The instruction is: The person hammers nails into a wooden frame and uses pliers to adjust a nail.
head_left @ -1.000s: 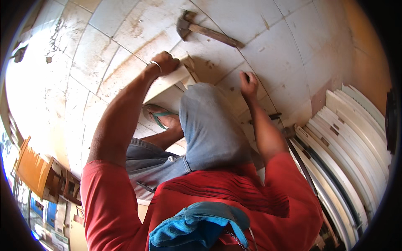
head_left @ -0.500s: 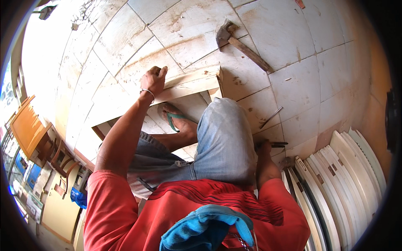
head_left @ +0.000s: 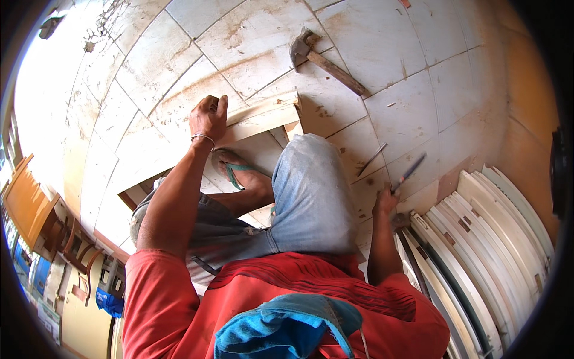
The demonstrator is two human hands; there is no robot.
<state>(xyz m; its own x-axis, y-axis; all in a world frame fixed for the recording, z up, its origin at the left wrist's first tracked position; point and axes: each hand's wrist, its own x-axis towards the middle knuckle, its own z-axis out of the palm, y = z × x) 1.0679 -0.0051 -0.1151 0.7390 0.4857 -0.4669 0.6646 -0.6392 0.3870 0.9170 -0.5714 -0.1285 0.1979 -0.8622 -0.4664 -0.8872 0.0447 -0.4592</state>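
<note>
A pale wooden frame (head_left: 263, 122) lies on the floor across my legs. My left hand (head_left: 208, 119) is closed with the thumb up, over the far board of this frame; whatever its fingers hold is hidden. At the right, beside my knee, my right hand (head_left: 385, 200) grips a slim dark tool (head_left: 414, 166), raised and pointing away from me. Its exact kind is unclear. Beyond the frame, a hammer (head_left: 336, 73) with a wooden handle and rusty head rests on the tiles. A thin metal rod (head_left: 372, 159) lies between the frame and my right hand.
Many long pale boards (head_left: 478, 239) stand stacked at the right, with a dark metal piece (head_left: 399, 221) near their end. At the left are a wooden chair (head_left: 75, 257) and a blue bag (head_left: 109, 303). My sandalled foot (head_left: 242, 175) is inside the frame.
My right hand has risen from the floor beside my knee, lifting the slim dark tool and turning it to point away. My left hand stays over the frame. The view has shifted slightly.
</note>
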